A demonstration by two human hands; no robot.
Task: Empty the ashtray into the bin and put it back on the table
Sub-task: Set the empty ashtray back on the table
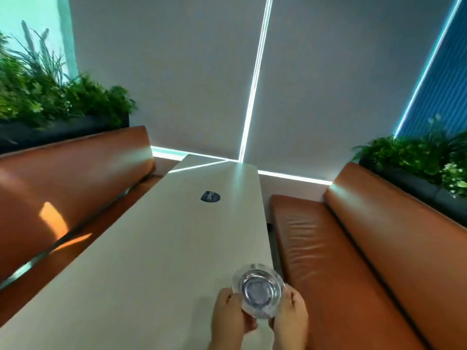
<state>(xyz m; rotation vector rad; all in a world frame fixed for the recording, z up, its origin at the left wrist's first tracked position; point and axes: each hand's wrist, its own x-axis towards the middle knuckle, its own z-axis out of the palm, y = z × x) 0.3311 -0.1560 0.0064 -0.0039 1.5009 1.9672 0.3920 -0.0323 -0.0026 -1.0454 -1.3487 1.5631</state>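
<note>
A round clear glass ashtray [259,289] is held over the near right edge of a long pale table [151,261]. My left hand [231,314] grips its left rim and my right hand [290,315] grips its right rim. The bowl of the ashtray looks empty, with only glints in the glass. I cannot tell whether its base touches the tabletop. No bin is in view.
A dark round sticker [210,196] sits mid-table. Orange benches run along the left [70,178] and right [366,248] of the table, with dark planters of green plants behind them [50,97] [429,157]. Grey window blinds [177,72] close the far end.
</note>
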